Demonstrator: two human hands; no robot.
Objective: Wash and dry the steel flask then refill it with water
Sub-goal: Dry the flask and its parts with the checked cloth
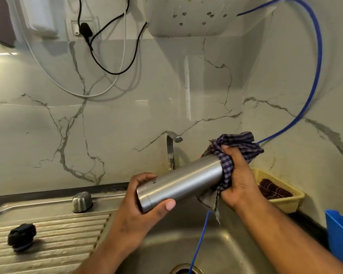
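Steel flask [178,182] hangs slanted above the sink [162,246]. Its near-left end is clasped by the left grip [139,210], thumb on the near side and fingers curled round the far side. Its far-right end vanishes into a checked purple cloth [240,143], which the right grip [240,178] clutches tight against it, so that end cannot be made out. A blue tube [201,237] passes behind cloth and hands and drops toward the drain [183,270], which the bottom edge cuts off. On the ribbed draining board [63,234] to the left rest a black cap [22,237] and, farther back, a domed steel lid [82,201]. On the right, a yellow basket [291,202] is partly hidden by the right wrist, and a blue tub [339,230] is cropped by the frame edge.
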